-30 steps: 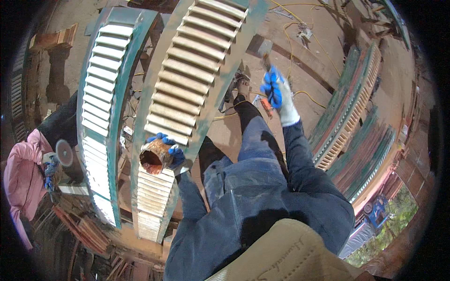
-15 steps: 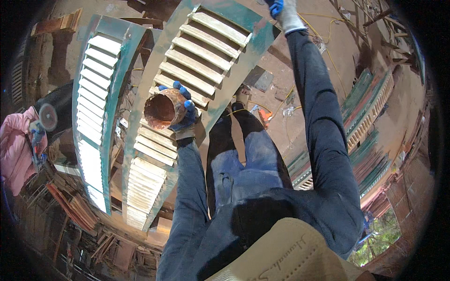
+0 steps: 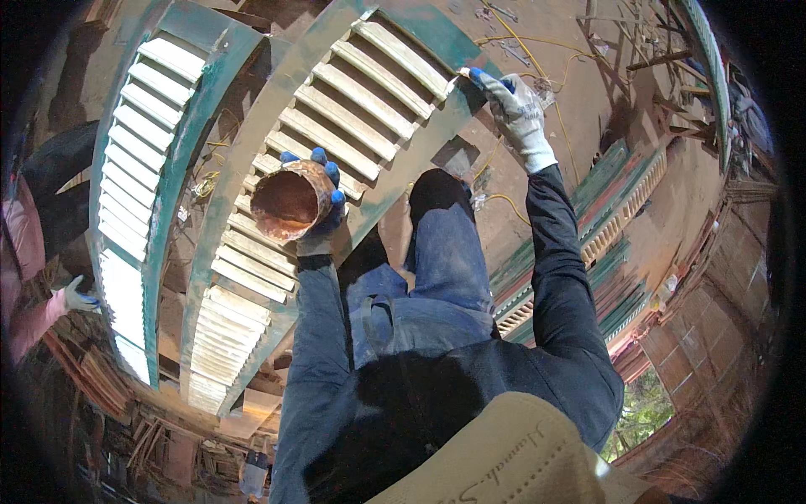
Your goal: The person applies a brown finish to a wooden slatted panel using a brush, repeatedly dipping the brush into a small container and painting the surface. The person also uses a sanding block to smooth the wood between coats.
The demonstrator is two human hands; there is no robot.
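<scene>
My left hand [image 3: 330,210], in a blue-and-white glove, is wrapped round a rusty round can [image 3: 291,202] whose open mouth shows a reddish-brown inside. It holds the can over the slats of a long louvered shutter [image 3: 457,50] with a green-and-tan frame and pale slats. At the right edge of that frame is my right hand [image 3: 519,118], gloved in white with blue fingertips. Its fingers are closed together, with a small pale tip showing at the slat end; what they hold is too small to make out.
A second louvered shutter [image 3: 172,231] stands to the left, sunlit. Beyond it a co-worker's gloved hand [image 3: 80,298] reaches from a pink sleeve [image 3: 34,323]. At right lie stacked green and red slatted panels [image 3: 600,227]. A yellow cord [image 3: 525,50] crosses the dirt floor.
My right hand has come down and left from the top edge to the shutter frame. My left hand still holds the can. The co-worker's gloved hand now touches or nears the far shutter's edge.
</scene>
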